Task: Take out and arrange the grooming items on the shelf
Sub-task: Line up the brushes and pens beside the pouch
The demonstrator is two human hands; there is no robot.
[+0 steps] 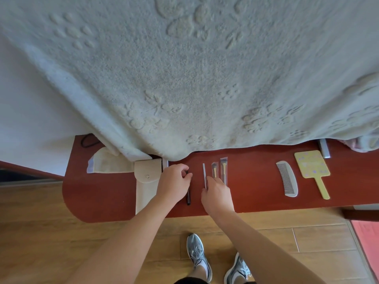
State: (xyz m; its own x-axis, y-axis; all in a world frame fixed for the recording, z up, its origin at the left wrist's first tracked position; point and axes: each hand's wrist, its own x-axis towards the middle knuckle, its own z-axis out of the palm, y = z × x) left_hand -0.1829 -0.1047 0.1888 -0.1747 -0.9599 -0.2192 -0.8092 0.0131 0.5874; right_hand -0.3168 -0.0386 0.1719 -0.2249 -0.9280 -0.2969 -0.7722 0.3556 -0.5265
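On the red-brown shelf (252, 181), my left hand (174, 184) pinches the top of a thin dark pencil-like stick (188, 198) that lies lengthwise under it. My right hand (217, 194) touches the lower end of a slim silver file (204, 174) with its fingertips. Two wrapped makeup brushes (219, 168) lie side by side just right of the file. Farther right lie a grey comb (287, 178) and a yellow hand mirror (312, 168). A cream pouch (146, 183) with a snap lies left of my left hand.
A pale textured blanket (184, 78) hangs over the back of the shelf. A second cream cloth case (106, 162) and a black cord (88, 141) lie at the shelf's left end. A metal bracket (324, 149) stands at the back right. Wooden floor and my grey shoes (217, 263) are below.
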